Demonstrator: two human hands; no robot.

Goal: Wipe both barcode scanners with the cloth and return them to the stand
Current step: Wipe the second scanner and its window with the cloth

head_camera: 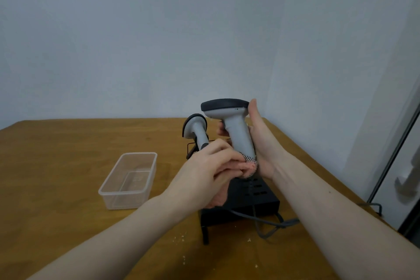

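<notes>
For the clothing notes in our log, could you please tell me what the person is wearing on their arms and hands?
Nothing shows on either. The left hand and right hand are bare, with no gloves, and no rings, watch or bracelet can be seen. Both forearms are uncovered down to the bottom edge of the frame, so no sleeve is in view.

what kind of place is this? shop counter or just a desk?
Probably a plain desk in a room, not a shop counter: a bare wooden table against a blank wall, holding only a black scanner stand and an empty clear plastic tub. No till or goods in view.
</notes>
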